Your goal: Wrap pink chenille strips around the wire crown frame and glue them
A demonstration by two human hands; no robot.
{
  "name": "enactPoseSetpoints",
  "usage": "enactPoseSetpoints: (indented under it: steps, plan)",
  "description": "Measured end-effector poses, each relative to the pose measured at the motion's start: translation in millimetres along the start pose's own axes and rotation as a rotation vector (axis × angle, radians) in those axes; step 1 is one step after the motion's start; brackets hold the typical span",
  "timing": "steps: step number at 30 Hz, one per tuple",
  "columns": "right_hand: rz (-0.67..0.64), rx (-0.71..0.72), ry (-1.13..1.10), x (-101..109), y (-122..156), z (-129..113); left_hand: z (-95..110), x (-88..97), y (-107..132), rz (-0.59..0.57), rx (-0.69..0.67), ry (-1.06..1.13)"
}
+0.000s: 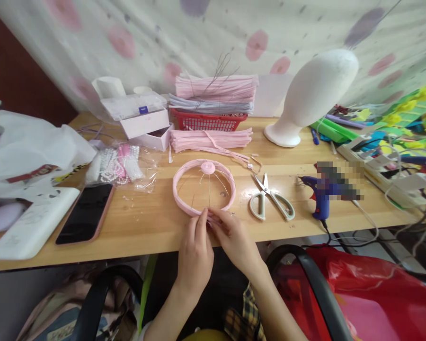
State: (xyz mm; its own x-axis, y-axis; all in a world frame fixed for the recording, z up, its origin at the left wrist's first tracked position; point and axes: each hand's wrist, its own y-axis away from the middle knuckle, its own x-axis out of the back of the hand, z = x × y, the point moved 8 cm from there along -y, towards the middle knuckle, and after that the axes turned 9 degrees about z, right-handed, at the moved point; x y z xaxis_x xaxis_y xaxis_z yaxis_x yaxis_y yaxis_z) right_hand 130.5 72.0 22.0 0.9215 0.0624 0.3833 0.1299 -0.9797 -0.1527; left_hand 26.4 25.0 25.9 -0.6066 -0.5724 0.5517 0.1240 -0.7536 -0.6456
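Observation:
A pink ribbon-wrapped ring (175,189) lies at the table's front middle, with a small pink rosette (208,166) at its far side. Thin wires run from the rosette across the ring's inside. At the near rim, my left hand (197,241) pinches the ring with its fingertips. My right hand (232,234) grips the same rim just beside it, fingers closed. The fingers hide the exact spot being held. Right of the ring rest open scissors (266,192) with pale handles.
A blue glue gun (319,196) with a cord lies right of the scissors. Behind the ring are pink strips (209,140) and a red basket (209,121). A white foam head (315,90) stands at the back right. To the left are a phone (85,213) and bagged beads (117,163).

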Motion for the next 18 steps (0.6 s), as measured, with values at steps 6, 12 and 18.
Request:
enactPoseSetpoints:
  steps: [6,12,18]
  plan:
    - [0.229,0.07,0.181,52,7,-5,-6,-5.8,-4,-0.01,0.0,-0.006]
    - [1.156,0.196,0.604,199,65,9,-9,-2.7,-1,-0.003,-0.014,0.017]
    - [1.178,0.003,0.844,256,58,41,-7,-3.0,1,0.006,-0.036,0.011]
